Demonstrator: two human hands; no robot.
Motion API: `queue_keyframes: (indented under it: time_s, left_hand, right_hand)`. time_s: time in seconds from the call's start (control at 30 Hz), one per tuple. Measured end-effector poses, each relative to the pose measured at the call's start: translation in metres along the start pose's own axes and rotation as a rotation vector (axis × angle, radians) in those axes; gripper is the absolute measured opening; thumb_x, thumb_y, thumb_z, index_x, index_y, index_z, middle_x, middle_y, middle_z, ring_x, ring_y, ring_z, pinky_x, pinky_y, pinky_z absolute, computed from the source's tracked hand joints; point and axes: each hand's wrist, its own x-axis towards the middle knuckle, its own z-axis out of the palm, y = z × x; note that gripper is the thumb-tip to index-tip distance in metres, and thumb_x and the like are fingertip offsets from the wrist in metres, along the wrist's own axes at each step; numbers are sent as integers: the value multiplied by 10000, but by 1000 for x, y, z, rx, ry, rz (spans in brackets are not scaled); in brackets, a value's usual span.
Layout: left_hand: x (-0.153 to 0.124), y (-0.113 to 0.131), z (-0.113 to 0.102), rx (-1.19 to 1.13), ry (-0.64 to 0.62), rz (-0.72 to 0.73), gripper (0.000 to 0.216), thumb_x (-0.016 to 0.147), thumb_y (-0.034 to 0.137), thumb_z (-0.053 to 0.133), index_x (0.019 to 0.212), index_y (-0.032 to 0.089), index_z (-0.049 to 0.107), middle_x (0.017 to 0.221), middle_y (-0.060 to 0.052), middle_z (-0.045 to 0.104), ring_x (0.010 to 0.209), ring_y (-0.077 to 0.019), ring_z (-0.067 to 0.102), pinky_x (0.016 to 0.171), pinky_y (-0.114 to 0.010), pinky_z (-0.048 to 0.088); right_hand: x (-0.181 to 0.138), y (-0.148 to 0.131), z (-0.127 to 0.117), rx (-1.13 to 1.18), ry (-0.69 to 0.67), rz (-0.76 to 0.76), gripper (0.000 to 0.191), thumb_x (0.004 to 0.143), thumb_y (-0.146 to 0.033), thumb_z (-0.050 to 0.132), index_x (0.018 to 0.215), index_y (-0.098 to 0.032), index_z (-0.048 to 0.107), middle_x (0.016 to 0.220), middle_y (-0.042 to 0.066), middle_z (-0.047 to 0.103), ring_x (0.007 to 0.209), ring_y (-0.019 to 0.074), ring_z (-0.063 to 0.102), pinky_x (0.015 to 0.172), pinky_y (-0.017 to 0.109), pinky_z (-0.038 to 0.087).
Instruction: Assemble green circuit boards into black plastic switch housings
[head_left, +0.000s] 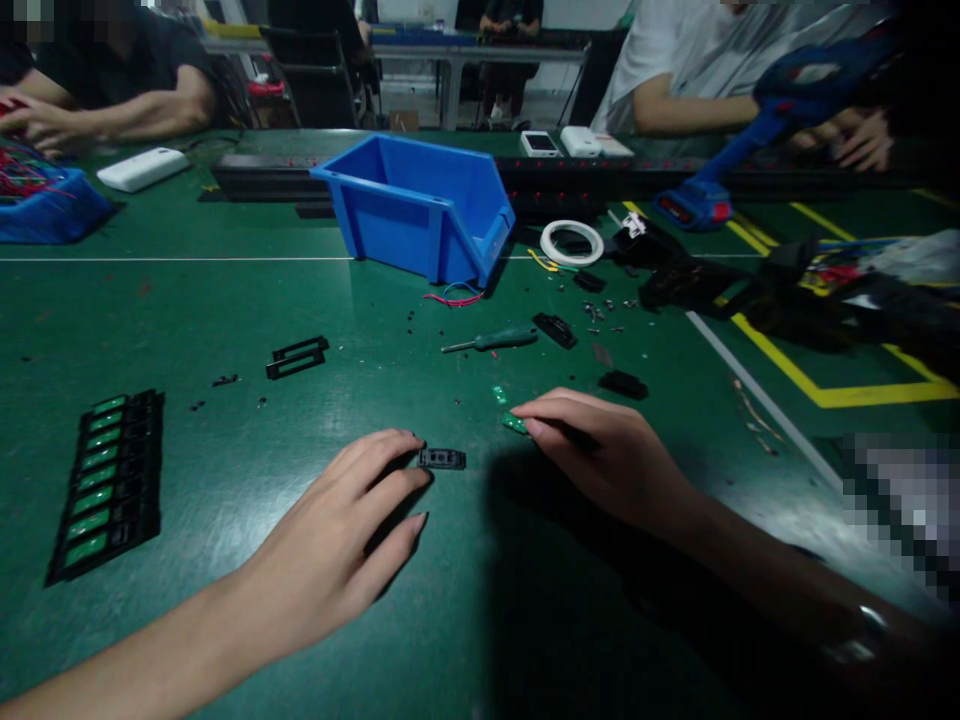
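Observation:
My left hand (352, 530) lies low on the green mat, fingers stretched out, with the fingertips touching a small black plastic housing (442, 459). My right hand (600, 450) rests to the right of it, fingers together, its fingertips pressing on a small green circuit board (514, 422). A second green piece (499, 394) lies just beyond that board. A green-handled screwdriver (491, 341) lies further out on the mat, past both hands.
A row of black housings with green boards (105, 480) sits at the left. Black frames (298, 357), a blue bin (420, 205), a tape roll (571, 242), loose black parts (622, 383) and a blue tool (750, 130) lie beyond. Other people sit across the table.

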Motion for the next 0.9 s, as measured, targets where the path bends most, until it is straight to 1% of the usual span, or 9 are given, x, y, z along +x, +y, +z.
queue_keyframes:
  time_s: [0.3, 0.5, 0.73, 0.9]
  left_hand:
    - [1, 1, 0, 3, 5, 2, 314, 984, 218, 539, 1297, 204, 557, 1465, -111, 469, 1395, -257, 420, 1170, -442, 416]
    - [-1, 1, -1, 4, 0, 5, 323, 986, 217, 540, 1308, 210, 549, 1470, -104, 463, 1405, -242, 405, 1180, -431, 404]
    - [1, 0, 0, 9, 4, 8, 324, 984, 215, 536, 1307, 205, 553, 1466, -117, 474, 1400, -263, 416, 1175, -460, 413]
    - [1, 0, 0, 12, 6, 10, 320, 985, 217, 532, 1303, 206, 558, 1466, -114, 476, 1400, -261, 419, 1171, -449, 419]
  right_hand:
    - [0, 1, 1, -17, 2, 2, 180, 991, -212, 536, 1093, -244, 680, 983, 38, 734, 865, 184, 700, 747, 310, 552]
    - [-1, 2, 1, -15, -10, 11, 173, 991, -203, 544, 1093, -240, 679, 998, 35, 731, 872, 177, 698, 758, 305, 546]
    - [-1, 2, 1, -20, -7, 9, 175, 993, -213, 538, 1091, -247, 679, 981, 32, 731, 858, 180, 701, 747, 305, 548]
    - [-1, 1, 1, -5, -12, 21, 175, 996, -217, 540, 1096, -255, 678, 995, 36, 732, 873, 193, 699, 761, 319, 547]
